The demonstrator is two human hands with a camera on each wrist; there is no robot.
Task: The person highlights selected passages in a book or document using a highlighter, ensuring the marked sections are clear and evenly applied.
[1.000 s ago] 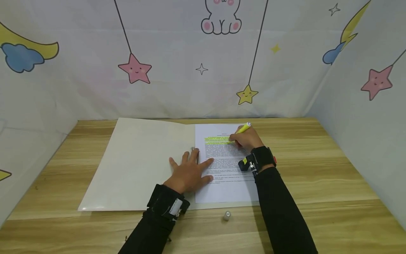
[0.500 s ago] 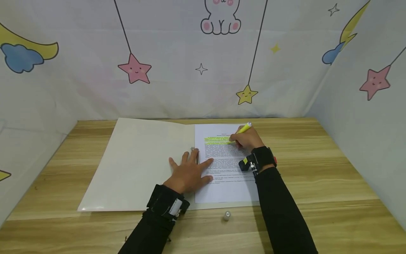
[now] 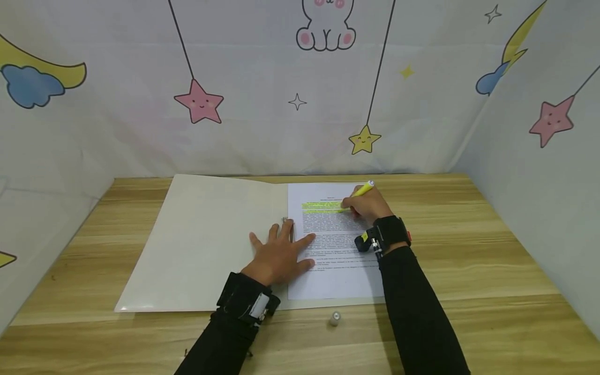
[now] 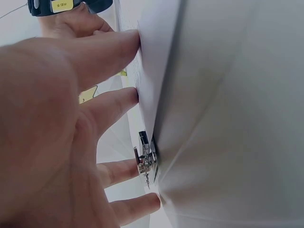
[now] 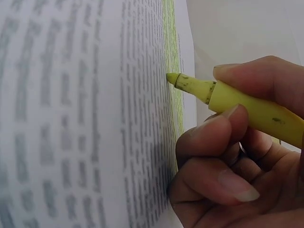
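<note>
My right hand (image 3: 370, 203) pinches a yellow highlighter (image 5: 256, 111) between thumb and fingers. Its tip meets a line of text near the top of a printed sheet (image 3: 337, 284), where several lines are marked bright yellow. The sheet lies on the right side of an open white folder (image 3: 206, 234). My left hand (image 3: 278, 259) rests with spread, straight fingers across the folder's middle, thumb and index fingertip on the sheet's left margin. Beside those fingers, a metal clip (image 4: 146, 159) sits at the folder's fold, partly hidden in the head view.
A small pale cap (image 3: 335, 319) stands on the wooden table (image 3: 487, 271) in front of the folder. White cloth walls (image 3: 262, 140) with printed stars and clouds enclose the table at the back and both sides.
My right hand and the highlighter have slid slightly to the right along the text line, and the yellow mark reaches a little further. The left hand has stayed in place.
</note>
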